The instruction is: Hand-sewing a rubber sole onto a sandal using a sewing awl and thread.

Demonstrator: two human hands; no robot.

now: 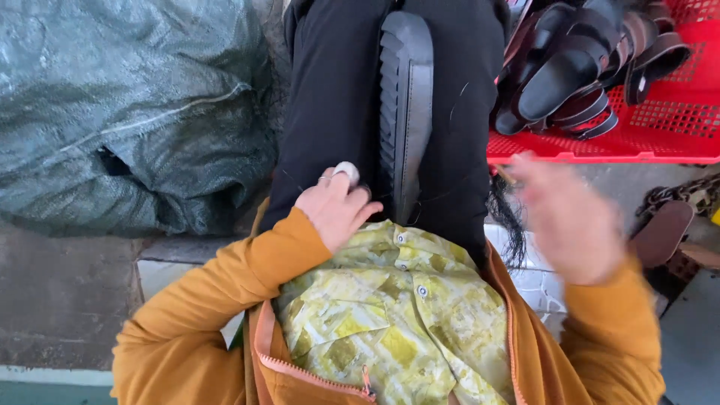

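Observation:
A black sandal (405,105) stands on its edge between my knees, its ridged sole facing left. My left hand (335,206) rests on my left thigh beside the sandal's near end, fingers curled, with a white covering on one fingertip and a ring on another. My right hand (568,217) is blurred, raised over my right thigh with its fingers spread; something thin may be between its fingertips, but I cannot make it out. I wear black trousers, a yellow patterned shirt and an orange jacket.
A red plastic crate (660,120) at the upper right holds several dark sandals (570,67). A large grey-green woven sack (127,112) fills the left. A brown sole (664,232) and a chain (686,193) lie at the right edge.

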